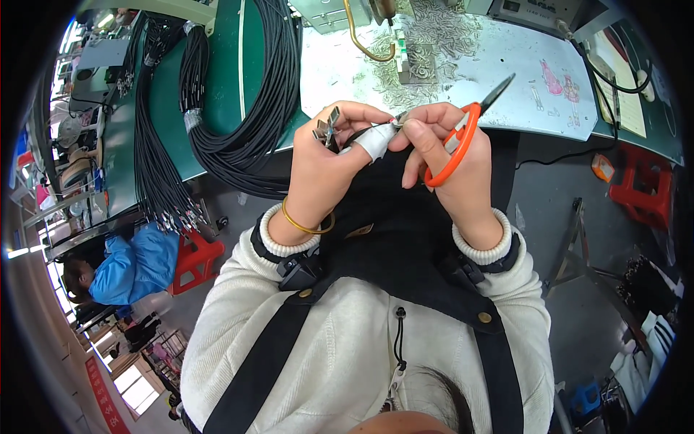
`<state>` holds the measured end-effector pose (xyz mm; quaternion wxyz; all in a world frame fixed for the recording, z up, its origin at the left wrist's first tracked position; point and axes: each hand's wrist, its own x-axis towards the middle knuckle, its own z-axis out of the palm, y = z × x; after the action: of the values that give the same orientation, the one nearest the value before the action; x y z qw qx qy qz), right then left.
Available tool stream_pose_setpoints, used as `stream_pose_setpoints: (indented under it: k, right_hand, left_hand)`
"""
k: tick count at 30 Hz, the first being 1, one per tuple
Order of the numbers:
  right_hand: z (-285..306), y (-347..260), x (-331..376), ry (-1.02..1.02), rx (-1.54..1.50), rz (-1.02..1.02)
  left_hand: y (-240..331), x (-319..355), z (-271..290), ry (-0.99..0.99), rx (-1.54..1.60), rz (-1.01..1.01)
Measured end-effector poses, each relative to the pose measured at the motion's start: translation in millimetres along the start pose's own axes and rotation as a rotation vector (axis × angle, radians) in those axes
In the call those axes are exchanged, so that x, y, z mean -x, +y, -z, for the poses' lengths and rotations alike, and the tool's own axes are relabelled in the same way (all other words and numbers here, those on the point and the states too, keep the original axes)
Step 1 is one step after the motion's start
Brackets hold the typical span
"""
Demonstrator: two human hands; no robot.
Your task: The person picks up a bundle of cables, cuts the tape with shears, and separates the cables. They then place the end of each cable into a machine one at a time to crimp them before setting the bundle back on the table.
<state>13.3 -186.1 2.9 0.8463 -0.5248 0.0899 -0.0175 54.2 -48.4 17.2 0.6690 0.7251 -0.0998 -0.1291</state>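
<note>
My left hand (pixel 322 155) is closed, with a white wrapping (pixel 376 141) on its thumb. Several small metal pieces (pixel 329 129), perhaps cable ends, stick out between its thumb and fingers. My right hand (pixel 463 163) carries scissors (pixel 471 137) with orange handles; their dark blade points up and to the right. The fingertips of both hands meet above the near edge of the white work surface, pinching something small. What lies between the fingertips is too small to make out.
Bundles of black cables (pixel 271 94) lie on the green table (pixel 225 43) at left. Ahead, loose metal bits (pixel 441 43) cover part of the white work surface (pixel 336 65) under a machine (pixel 383 11). A red stool (pixel 643 188) stands at right; a person in blue (pixel 137 260) sits at left.
</note>
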Motion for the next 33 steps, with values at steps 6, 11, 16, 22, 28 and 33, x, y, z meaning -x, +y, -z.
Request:
stream_pose_setpoints:
  k: [6, 11, 16, 22, 28, 33]
  right_hand:
    - [17, 5, 1, -0.167, 0.836, 0.282]
    - [9, 10, 5, -0.127, 1.005, 0.195]
    - [11, 16, 0, -0.138, 0.86, 0.112]
    - [17, 3, -5, -0.104, 0.422, -0.167]
    - [11, -15, -29, 0.091, 0.179, -0.093]
    - [11, -14, -65, 0.112, 0.326, 0.008]
  left_hand:
    - [5, -1, 5, -0.02, 0.201, 0.121]
    - [7, -2, 1, 0.048, 0.14, 0.028]
    - [9, -10, 6, -0.007, 0.088, 0.124]
    - [-5, -45, 15, -0.164, 0.31, 0.322]
    - [-3, -70, 5, -0.074, 0.422, 0.309]
    - [-3, -79, 10, -0.108, 0.396, 0.354]
